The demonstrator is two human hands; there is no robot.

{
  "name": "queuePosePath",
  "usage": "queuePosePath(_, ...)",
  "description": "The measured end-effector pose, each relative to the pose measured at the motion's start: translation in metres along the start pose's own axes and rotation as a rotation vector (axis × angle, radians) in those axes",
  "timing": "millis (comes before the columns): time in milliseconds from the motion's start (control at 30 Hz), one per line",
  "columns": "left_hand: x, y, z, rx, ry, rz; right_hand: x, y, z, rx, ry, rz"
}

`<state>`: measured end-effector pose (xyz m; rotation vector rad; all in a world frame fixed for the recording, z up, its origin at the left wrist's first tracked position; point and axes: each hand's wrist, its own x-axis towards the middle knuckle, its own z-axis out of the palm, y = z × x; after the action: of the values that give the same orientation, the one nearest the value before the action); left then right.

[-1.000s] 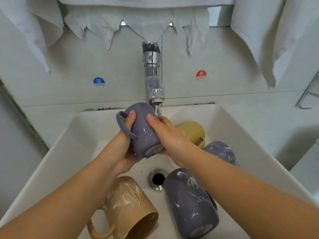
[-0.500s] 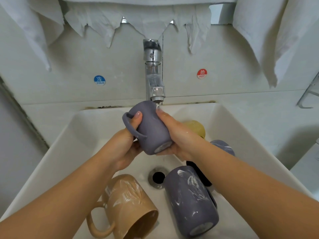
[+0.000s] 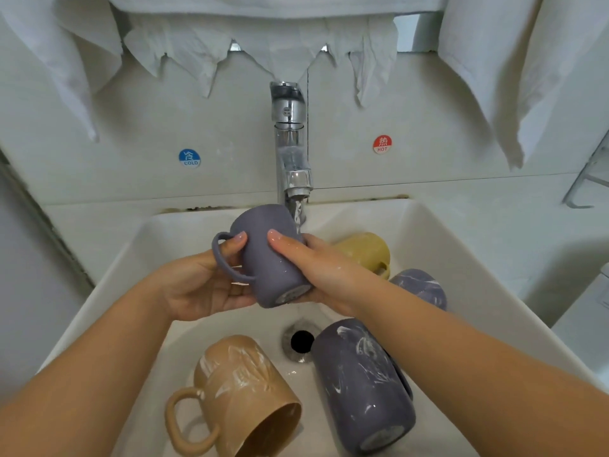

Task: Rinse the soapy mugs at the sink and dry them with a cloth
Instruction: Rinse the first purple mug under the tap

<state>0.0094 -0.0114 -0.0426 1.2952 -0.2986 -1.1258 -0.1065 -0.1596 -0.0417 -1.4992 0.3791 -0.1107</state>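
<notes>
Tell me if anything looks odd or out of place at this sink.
Mostly normal. Four mugs lie tipped on their sides in the sink, the tan mug and big purple mug streaked with soap. Dark grime lines the sink's back edge.

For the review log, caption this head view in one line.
Both hands, left hand and right hand, hold a purple mug under the running tap; four soapy mugs lie in the sink.

Washroom: white sink, tap, hanging cloths.
</notes>
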Motion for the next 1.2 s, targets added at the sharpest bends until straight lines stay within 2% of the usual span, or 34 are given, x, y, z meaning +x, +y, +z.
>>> queuePosePath(67, -0.003, 0.003, -0.012, -0.02, -0.033, 0.0, 0.001, -0.001, -0.002, 0.071, 0.009, -0.002)
queuePosePath(133, -0.003, 0.01, -0.016, -0.041, 0.049, 0.019, -0.001, -0.006, -0.011, 0.107, 0.062, -0.037)
queuePosePath(233, -0.001, 0.019, -0.005, 0.08, 0.182, 0.062, -0.006, -0.004, -0.02, -0.189, 0.194, -0.157)
queuePosePath(367, -0.006, 0.01, 0.036, 0.432, 0.252, 0.113, -0.004, 0.005, -0.009, -0.475, 0.254, -0.353)
queuePosePath(433, -0.005, 0.001, 0.049, 0.458, 0.322, 0.156, 0.0, 0.009, -0.003, -0.604, 0.265, -0.419)
queuePosePath(500, -0.002, -0.006, 0.053, 0.377, 0.4, 0.183, 0.003, 0.012, 0.002, -0.684, 0.257, -0.423)
queuePosePath(567, 0.001, -0.01, 0.053, 0.288, 0.467, 0.214, 0.004, 0.012, 0.005, -0.583, 0.208, -0.363)
queuePosePath(633, 0.005, -0.013, 0.05, 0.258, 0.525, 0.265, 0.005, 0.01, 0.006, -0.374, 0.151, -0.301)
queuePosePath(700, 0.009, -0.014, 0.047, 0.255, 0.561, 0.311, 0.0, 0.004, 0.005, -0.27, 0.096, -0.218)
queuePosePath(900, 0.016, -0.016, 0.049, 0.208, 0.551, 0.363, 0.006, -0.004, -0.003, 0.027, 0.097, 0.044)
queuePosePath(967, 0.018, -0.017, 0.049, 0.233, 0.561, 0.399, 0.002, -0.004, -0.005, 0.104, 0.046, 0.114)
queuePosePath(1067, 0.018, -0.018, 0.049, 0.247, 0.601, 0.412, -0.002, -0.001, -0.005, 0.054, -0.019, 0.158)
queuePosePath(1200, 0.017, -0.018, 0.06, 0.32, 0.633, 0.441, 0.0, -0.004, -0.005, -0.063, 0.034, 0.039)
